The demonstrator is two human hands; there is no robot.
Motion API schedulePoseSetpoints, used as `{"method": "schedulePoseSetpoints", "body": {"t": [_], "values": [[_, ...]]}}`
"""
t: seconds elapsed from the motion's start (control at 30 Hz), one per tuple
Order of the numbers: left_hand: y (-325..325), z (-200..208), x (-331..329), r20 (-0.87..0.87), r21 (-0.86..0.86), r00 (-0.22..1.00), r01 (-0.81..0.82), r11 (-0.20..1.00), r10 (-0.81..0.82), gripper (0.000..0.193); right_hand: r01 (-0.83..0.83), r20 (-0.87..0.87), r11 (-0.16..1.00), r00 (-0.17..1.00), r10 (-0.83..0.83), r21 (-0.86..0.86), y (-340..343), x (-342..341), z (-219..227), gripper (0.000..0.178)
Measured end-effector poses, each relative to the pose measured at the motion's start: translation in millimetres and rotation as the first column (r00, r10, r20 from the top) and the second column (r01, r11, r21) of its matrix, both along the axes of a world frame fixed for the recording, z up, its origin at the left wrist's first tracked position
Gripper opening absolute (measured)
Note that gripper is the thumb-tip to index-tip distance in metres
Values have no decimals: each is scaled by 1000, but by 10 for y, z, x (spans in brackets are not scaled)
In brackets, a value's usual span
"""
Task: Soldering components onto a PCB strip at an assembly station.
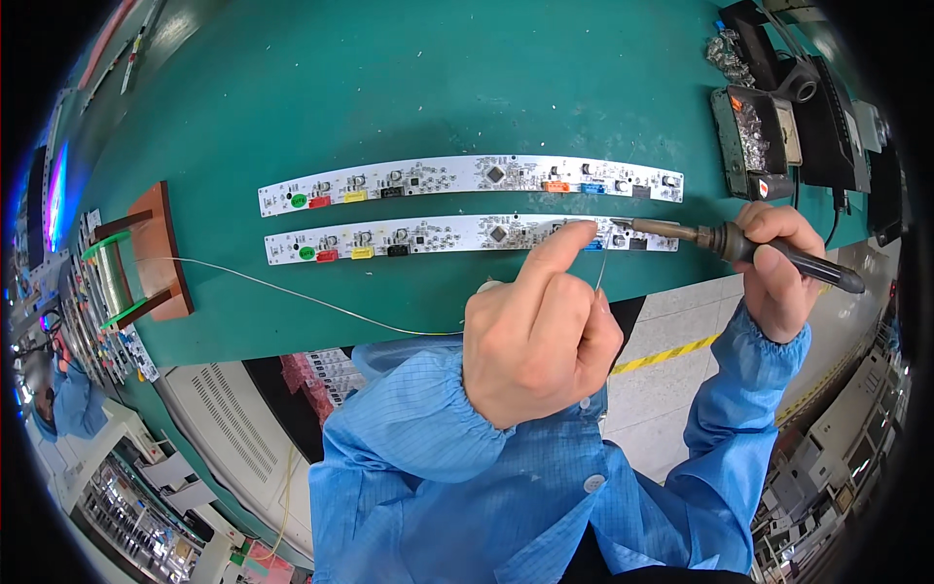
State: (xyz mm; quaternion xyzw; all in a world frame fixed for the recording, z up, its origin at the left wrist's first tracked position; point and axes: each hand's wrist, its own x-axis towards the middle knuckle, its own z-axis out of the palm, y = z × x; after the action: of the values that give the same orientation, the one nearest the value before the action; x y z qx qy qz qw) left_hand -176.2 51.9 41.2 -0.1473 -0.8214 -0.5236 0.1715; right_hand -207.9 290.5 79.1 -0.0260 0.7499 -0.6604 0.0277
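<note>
Green matting covers the table (389,88), and two long white circuit boards lie on it side by side, just beyond the person's hands. The left hand (535,331) is curled into a loose fist with the forefinger stretched out, its tip resting on the nearer circuit board (438,237) toward that board's right end. A thin solder wire (292,292) is pinched in this hand; a short end stands up beside the knuckles, and the rest trails away to the left across the table to a spool on a brown wooden stand (146,258).

The right hand (778,268) is closed around the dark handle of a soldering iron (739,243), held like a pen. Its metal tip points left and meets the nearer board just beside the left forefinger. The farther circuit board (467,177) lies untouched, a little beyond both hands. Past the right hand, at the table's far right corner, sits a black iron stand (754,136) with shiny metal wool. Both sleeves are blue.
</note>
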Motion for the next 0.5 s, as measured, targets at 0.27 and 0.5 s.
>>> {"method": "schedulePoseSetpoints", "body": {"t": [0.27, 0.5], "values": [[-23, 22, 15, 11, -24, 1000, -12, 1000, 13, 19, 9, 28, 1000, 1000, -9, -21, -13, -13, -13, 29], [-13, 32, 8, 25, -21, 1000, 4, 1000, -3, 18, 12, 55, 999, 998, -10, -41, -3, -16, -21, 29]]}}
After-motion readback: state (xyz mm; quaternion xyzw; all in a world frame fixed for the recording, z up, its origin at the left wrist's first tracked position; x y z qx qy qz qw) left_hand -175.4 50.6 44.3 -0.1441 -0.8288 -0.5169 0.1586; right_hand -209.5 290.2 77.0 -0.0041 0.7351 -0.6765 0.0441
